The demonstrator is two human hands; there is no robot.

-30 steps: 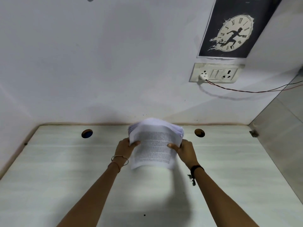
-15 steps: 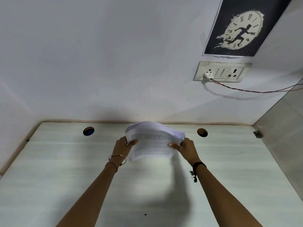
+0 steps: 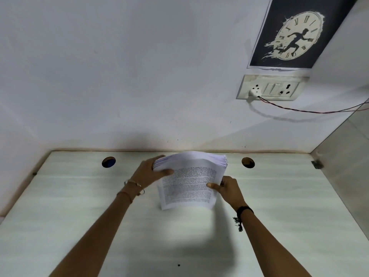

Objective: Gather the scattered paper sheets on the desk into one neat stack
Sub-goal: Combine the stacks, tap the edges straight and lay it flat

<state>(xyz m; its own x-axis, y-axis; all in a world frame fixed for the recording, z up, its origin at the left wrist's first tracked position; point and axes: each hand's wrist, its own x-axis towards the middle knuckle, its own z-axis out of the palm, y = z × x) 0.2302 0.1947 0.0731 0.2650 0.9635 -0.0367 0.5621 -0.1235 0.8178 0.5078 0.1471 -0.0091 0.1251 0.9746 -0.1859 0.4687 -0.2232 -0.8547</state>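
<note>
Along the tabletop's (image 3: 60, 216) far edge we see one round cable hole (image 3: 108, 162) toward the left corner and a second hole (image 3: 248, 162) toward the right. On the wall above the far right corner we find a socket panel (image 3: 279, 88) with a white plug (image 3: 255, 90) and thin wire (image 3: 311, 111), under a clock poster (image 3: 295, 35).

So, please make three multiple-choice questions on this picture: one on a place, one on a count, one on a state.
1. Where is the paper stack? A) in a drawer B) between the round holes of the desk C) on the floor
2. How many round holes has the desk? A) two B) one C) four
3. Who holds the stack? A) nobody B) one hand only C) both hands
Answers: 1 B, a hole shows on each side of it; 2 A, those same two holes; 3 C, left hand and right hand each hold one side edge.
</note>
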